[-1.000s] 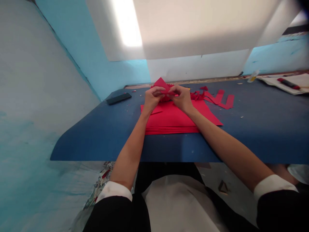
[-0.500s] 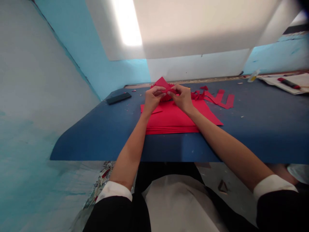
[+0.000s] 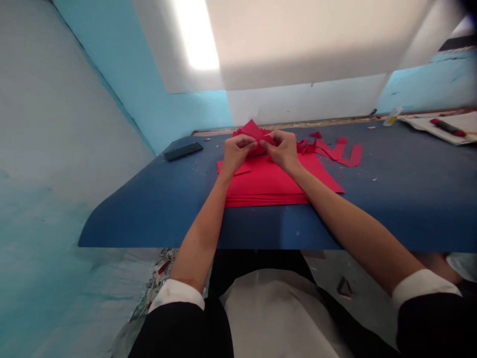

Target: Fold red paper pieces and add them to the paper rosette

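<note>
Between my fingertips is a piece of red paper, its pointed corner sticking up. My left hand pinches it from the left side, thumb against fingers. From the right, my right hand pinches the same piece, the two hands close together. Just behind it shows a fringed red paper shape, mostly covered by the hands. Under my hands lies a stack of red paper sheets. A small red paper piece rests on the stack's left part.
A dark phone lies to the left on the blue table. Red paper strips are scattered right of the stack. Farther right are a small glue bottle and a marker on white papers. A wall rises behind.
The red paper between my fingers has shifted slightly, and its raised corner shows a bit more of its face. Both hands stay in nearly the same place.
</note>
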A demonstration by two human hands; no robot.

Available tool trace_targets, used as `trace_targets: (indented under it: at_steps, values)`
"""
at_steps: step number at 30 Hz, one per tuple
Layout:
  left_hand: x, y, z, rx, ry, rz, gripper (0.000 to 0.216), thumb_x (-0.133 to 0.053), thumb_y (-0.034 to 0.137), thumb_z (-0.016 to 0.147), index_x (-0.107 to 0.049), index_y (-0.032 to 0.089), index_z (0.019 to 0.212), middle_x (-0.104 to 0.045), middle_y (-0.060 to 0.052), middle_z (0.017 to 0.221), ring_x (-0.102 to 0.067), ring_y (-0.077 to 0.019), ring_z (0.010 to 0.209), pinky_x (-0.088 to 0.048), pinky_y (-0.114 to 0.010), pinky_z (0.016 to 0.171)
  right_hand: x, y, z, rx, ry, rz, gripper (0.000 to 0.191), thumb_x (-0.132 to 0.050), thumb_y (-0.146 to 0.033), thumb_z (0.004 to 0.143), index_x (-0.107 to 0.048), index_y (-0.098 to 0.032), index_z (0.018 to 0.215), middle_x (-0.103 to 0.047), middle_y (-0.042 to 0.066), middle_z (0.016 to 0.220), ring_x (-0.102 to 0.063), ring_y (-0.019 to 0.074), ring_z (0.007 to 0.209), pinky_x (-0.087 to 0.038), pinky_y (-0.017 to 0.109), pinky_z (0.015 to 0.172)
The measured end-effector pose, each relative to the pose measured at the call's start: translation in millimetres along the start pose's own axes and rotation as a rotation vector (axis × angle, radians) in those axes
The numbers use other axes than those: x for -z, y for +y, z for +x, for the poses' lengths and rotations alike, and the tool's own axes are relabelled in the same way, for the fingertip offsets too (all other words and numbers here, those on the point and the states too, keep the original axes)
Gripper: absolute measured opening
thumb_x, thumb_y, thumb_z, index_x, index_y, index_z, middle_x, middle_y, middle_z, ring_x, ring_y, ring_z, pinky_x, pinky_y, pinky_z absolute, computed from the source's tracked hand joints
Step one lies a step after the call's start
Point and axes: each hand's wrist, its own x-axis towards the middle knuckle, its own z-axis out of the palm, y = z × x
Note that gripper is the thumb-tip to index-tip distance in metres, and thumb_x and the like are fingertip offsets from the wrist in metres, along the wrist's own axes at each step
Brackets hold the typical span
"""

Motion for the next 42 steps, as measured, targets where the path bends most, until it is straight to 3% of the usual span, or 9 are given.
trace_targets:
  at_steps: [6,14,20,27,36,42]
  values:
    - [-3,-2,1,-0.013,0.03,0.029,0.02,-0.093,0.023,0.078,-0.075,0.018,0.071,-0.074,0.001,0.071,-0.066,-0.0122,0.067,-0.053,-0.028,0.07,1,1,0,-0.005,-0.003,0.037,0.029,-0.082,-0.029,0.08,-0.06,-0.022,0.063,-0.055,-0.004,0.06,-0.048,0.014,0.061,-0.042,0.031,0.061]
    - [-4,-5,4,-0.008,0.037,0.052,0.024,-0.086,0.007,0.081,-0.068,0.016,0.067,-0.069,0.003,0.07,-0.06,-0.0089,0.066,-0.049,-0.027,0.072,-1,5,0,-0.016,0.004,0.067,0.044,-0.086,-0.051,0.077,-0.055,-0.024,0.062,-0.052,-0.003,0.057,-0.044,0.0134,0.059,-0.036,0.03,0.055]
    - [-5,-9,5,-0.028,0.043,0.064,0.025,-0.091,0.02,0.078,-0.068,0.018,0.067,-0.07,0.002,0.069,-0.061,-0.0105,0.066,-0.048,-0.027,0.068,-3,5,1,-0.029,0.023,0.071,0.042,-0.087,-0.041,0.077,-0.051,-0.024,0.062,-0.048,-0.004,0.058,-0.042,0.0127,0.06,-0.034,0.03,0.057]
    - [-5,-8,5,-0.093,0.03,0.08,0.034,-0.096,0.038,0.074,-0.068,0.021,0.065,-0.069,0.001,0.069,-0.06,-0.012,0.065,-0.049,-0.028,0.065,-3,6,1,-0.011,0.022,0.053,0.051,-0.084,-0.052,0.076,-0.043,-0.025,0.062,-0.04,-0.006,0.058,-0.033,0.0113,0.059,-0.028,0.029,0.056]
    - [0,-4,1,-0.18,-0.03,0.12,0.017,-0.082,0.022,0.083,-0.078,0.024,0.066,-0.071,0.0,0.069,-0.063,-0.0145,0.068,-0.052,-0.03,0.069,-4,16,4,-0.007,-0.018,0.054,0.043,-0.083,-0.042,0.079,-0.044,-0.026,0.068,-0.04,-0.005,0.062,-0.04,0.0139,0.065,-0.037,0.03,0.06]
    - [3,-7,0,-0.195,0.009,0.058,0.024,-0.081,0.021,0.088,-0.076,0.024,0.064,-0.071,0.001,0.073,-0.066,-0.0143,0.075,-0.053,-0.031,0.076,-9,6,1,-0.064,-0.088,0.254,0.039,-0.086,-0.049,0.076,-0.056,-0.024,0.072,-0.061,-0.001,0.07,-0.057,0.0158,0.071,-0.047,0.03,0.063]
